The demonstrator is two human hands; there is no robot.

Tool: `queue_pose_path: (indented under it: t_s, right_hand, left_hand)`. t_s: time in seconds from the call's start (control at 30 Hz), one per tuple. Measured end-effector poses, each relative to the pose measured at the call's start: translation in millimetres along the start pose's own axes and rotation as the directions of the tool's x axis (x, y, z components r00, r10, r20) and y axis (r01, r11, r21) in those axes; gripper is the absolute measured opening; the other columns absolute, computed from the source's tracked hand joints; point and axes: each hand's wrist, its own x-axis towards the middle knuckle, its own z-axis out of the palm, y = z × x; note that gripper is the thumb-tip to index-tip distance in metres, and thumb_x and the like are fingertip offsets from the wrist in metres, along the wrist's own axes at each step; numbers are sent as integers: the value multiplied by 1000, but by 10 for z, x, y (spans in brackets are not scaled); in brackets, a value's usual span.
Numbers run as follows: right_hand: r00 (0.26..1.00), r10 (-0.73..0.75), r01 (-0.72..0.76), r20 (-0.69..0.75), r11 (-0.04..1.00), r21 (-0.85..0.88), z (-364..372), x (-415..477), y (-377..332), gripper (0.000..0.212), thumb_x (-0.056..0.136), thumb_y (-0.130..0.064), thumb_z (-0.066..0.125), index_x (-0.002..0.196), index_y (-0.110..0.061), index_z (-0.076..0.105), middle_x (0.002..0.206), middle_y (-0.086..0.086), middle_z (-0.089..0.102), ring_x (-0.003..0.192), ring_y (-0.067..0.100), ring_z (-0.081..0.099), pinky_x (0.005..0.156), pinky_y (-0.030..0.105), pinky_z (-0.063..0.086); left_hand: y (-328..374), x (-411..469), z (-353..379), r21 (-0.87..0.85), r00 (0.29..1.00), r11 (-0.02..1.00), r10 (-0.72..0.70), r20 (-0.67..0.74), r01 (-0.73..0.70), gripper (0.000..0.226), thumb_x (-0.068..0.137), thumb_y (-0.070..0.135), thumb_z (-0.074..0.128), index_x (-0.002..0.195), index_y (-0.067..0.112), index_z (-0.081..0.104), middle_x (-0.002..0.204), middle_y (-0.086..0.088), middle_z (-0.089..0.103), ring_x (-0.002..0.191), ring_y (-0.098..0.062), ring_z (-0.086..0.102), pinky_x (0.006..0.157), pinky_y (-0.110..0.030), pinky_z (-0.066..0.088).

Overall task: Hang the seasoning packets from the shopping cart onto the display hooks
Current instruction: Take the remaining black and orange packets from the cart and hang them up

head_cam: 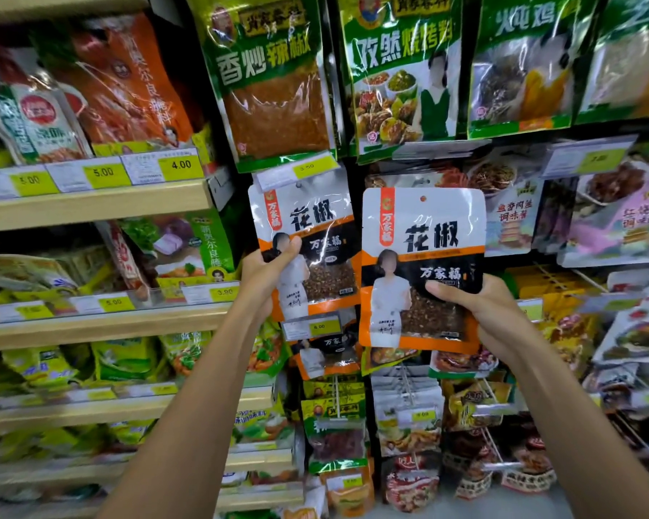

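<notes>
Seasoning packets [311, 219] [422, 234] in both hands [266, 269] [491, 314]

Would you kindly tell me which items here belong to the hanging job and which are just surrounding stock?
Job: right hand, peppercorn packet it holds, left hand, matching packet it grips.
Surroundings: green chilli packet, cumin barbecue packet, yellow price tag, wooden shelf.

The left hand [266, 271] is gripping the left packet [315, 234] by its left edge, thumb on the front. This packet seems to be hanging under a price tag [300, 172], though the hook is hidden. The right hand [480, 312] is holding the right packet [424, 256] upright by its lower right corner, just beside the first. Green packets [274, 80] are hanging above both.
</notes>
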Motion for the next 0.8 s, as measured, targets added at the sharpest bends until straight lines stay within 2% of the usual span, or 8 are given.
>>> queue_pose_path:
  t_s: [0.13, 0.23, 0.43, 0.5, 0.57, 0.63, 0.73, 0.8]
  right_hand:
    - [1000, -16, 16, 22, 1000, 12, 49, -27, 9, 38, 61, -28, 82, 97, -23, 70, 96, -5, 76, 90, 12, 72, 72, 25, 57]
    - [998, -27, 26, 53, 1000, 17, 100, -54, -3, 39, 65, -25, 80, 102, -24, 67, 97, -6, 76, 90, 9, 72, 67, 16, 56]
    - [999, -26, 25, 38, 999, 29, 105, -51, 14, 40, 63, -26, 80, 101, -24, 67, 95, -7, 76, 88, 9, 72, 64, 16, 55]
    - [999, -21, 19, 36, 999, 31, 92, -31, 35, 42, 63, -26, 80, 102, -24, 67, 96, -6, 76, 88, 9, 72, 65, 16, 56]
    - [1000, -11, 10, 28, 999, 32, 77, -6, 55, 43, 62, -25, 81, 103, -23, 67, 96, -5, 76, 89, 11, 72, 65, 18, 57]
    - [1000, 0, 0, 20, 999, 39, 64, 20, 75, 43, 60, -26, 82, 101, -22, 67, 96, -3, 76, 90, 13, 72, 65, 19, 57]
    - [1000, 6, -7, 18, 999, 41, 64, 38, 100, 46, 58, -27, 83, 102, -22, 67, 96, -3, 76, 90, 14, 72, 64, 20, 57]
    - [1000, -4, 3, 20, 999, 35, 83, 44, 111, 56, 58, -28, 83, 110, -20, 64, 99, -4, 76, 92, 12, 72, 66, 19, 57]
  left_hand:
    - [7, 137, 70, 16, 994, 997, -78, -78, 79, 54, 78, 37, 76, 120, 9, 55, 110, 0, 67, 102, -16, 63, 88, -34, 53]
    - [8, 262, 130, 19, 981, 986, -160, -108, 163, 83, 76, 42, 77, 141, 5, 40, 138, -11, 51, 126, -28, 50, 105, -46, 43]
    - [14, 477, 183, -13, 978, 982, -187, -95, 187, 87, 76, 40, 78, 144, 4, 36, 143, -14, 47, 130, -31, 46, 107, -47, 41]
    - [-13, 546, 215, 8, 973, 980, -194, -128, 197, 90, 77, 42, 77, 144, 1, 33, 145, -14, 44, 133, -31, 43, 108, -43, 39]
    - [-38, 607, 248, 64, 963, 978, -184, -199, 200, 78, 78, 42, 75, 136, 2, 42, 136, -12, 51, 128, -30, 46, 99, -35, 41]
    - [-53, 609, 270, 161, 959, 973, -119, -258, 165, 49, 79, 43, 75, 110, 11, 55, 109, -5, 60, 110, -28, 53, 85, -33, 41]
    - [-71, 506, 250, 277, 955, 957, -1, -296, 86, 48, 79, 43, 75, 106, 8, 55, 99, -4, 59, 98, -23, 56, 80, -31, 41]
    - [-64, 375, 207, 359, 959, 931, 44, -279, 62, 51, 81, 43, 72, 106, 1, 57, 100, -11, 64, 96, -28, 60, 77, -36, 47]
